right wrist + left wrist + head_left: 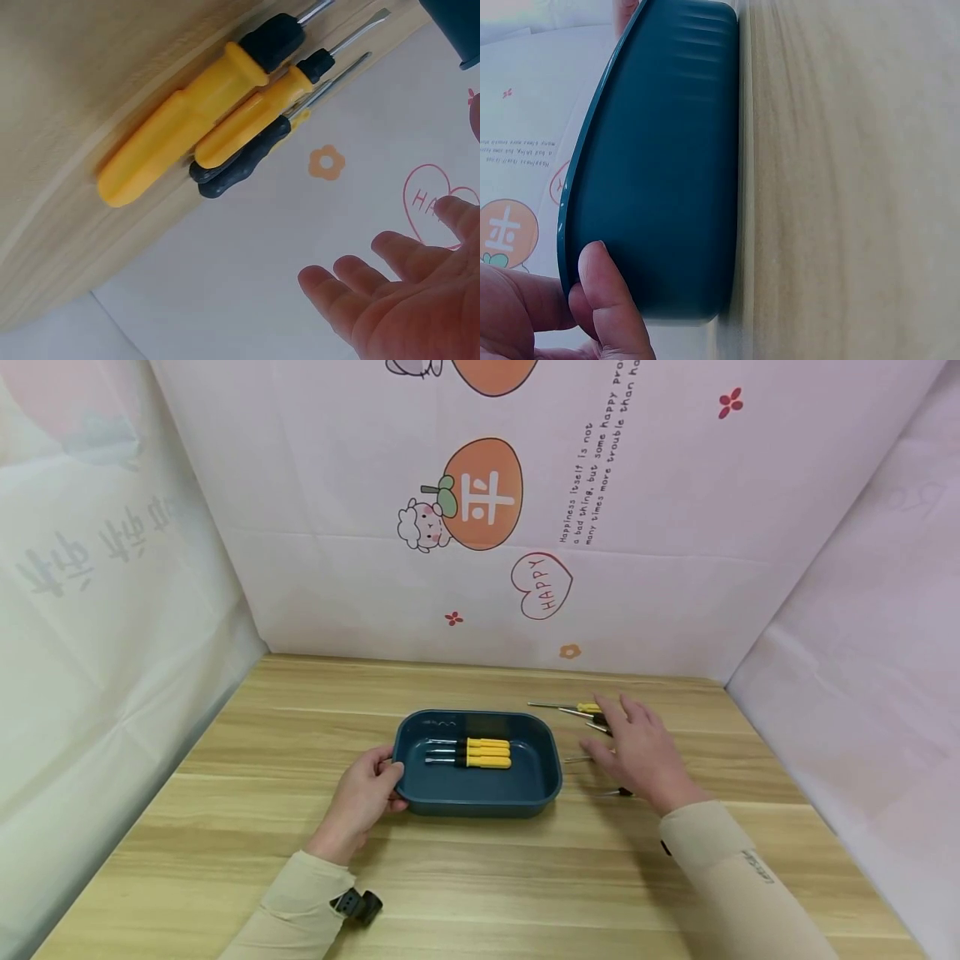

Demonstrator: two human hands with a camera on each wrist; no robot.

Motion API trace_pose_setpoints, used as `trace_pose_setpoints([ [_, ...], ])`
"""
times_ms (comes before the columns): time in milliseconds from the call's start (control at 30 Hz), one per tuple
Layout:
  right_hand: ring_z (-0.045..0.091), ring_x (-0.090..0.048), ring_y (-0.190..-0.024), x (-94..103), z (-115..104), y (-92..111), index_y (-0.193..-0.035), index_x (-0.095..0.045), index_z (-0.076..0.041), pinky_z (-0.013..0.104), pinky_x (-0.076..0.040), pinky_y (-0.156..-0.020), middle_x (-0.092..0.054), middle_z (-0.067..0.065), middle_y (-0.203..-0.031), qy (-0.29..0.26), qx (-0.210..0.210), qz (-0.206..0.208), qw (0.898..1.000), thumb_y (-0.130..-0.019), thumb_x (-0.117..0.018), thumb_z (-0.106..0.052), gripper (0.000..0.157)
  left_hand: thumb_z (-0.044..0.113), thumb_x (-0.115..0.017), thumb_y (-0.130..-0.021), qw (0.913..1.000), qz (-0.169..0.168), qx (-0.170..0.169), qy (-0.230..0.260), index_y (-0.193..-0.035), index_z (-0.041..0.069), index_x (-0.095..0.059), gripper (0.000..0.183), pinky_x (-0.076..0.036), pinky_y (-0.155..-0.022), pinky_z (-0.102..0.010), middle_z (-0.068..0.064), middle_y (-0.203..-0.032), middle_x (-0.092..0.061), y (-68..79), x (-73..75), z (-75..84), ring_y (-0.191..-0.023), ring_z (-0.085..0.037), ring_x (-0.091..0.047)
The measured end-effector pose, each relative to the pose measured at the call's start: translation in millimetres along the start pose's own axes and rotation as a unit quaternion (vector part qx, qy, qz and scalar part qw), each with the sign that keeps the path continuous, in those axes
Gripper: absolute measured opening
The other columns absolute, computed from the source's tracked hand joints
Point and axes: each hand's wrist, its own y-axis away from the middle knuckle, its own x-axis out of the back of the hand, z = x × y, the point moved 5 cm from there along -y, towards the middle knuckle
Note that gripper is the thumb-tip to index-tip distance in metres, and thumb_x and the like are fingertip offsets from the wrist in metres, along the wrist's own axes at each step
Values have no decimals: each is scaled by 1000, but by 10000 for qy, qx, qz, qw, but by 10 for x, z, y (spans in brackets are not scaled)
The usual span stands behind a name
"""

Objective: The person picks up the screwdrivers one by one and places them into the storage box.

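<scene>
A dark blue rectangular box [480, 808] sits on the table. My left hand [363, 797] grips its left end, thumb at the rim and fingers against the outer wall. Inside the box lie three small screwdrivers [487, 762] side by side, with yellow handles and black collars. To the right of the box, my right hand [643, 756] hovers over loose screwdrivers, fingers spread and holding nothing. The right wrist view shows a large yellow-handled screwdriver [180, 124], a smaller yellow one [255, 118] and black-handled ones [251, 159] beyond it. My palm partly hides this group in the head view.
The wooden table [465, 893] is enclosed by a printed white sheet [337, 585] at the back and pale sheets at both sides. Another screwdriver tip [618, 792] shows below my right hand.
</scene>
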Motion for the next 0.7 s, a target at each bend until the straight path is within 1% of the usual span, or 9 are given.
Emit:
trace_pose_setpoints([
  [233, 62, -30, -143, 21, 75, 87, -163, -31, -11, 74, -27, -116, -30, 37, -161, -61, -21, 16, 10000, -103, -60, -51, 78, 13, -52, -108, 10000, -8, 13, 25, -149, 0, -50, 42, -59, -62, -24, -20, -110, -56, -15, -5, -15, -72, -18, -61],
  [433, 64, -30, -142, 41, 152, 154, -164, -28, -10, 76, -27, -115, -28, 39, -161, -91, -127, -113, 9998, -103, -60, -51, 81, 13, -51, -108, 10000, -37, 21, -2, -149, 0, -50, 42, -59, -63, -24, -19, -108, -56, -11, -3, -8, -72, -18, -61],
  [700, 64, -33, -139, 20, 274, 220, -164, -28, -11, 77, -29, -113, -30, 39, -159, 21, -232, -133, 9996, -102, -59, -56, 83, 13, -52, -108, 10000, -15, -11, 21, -149, -1, -50, 43, -59, -63, -24, -18, -107, -56, 0, 2, -1, -72, -17, -61],
])
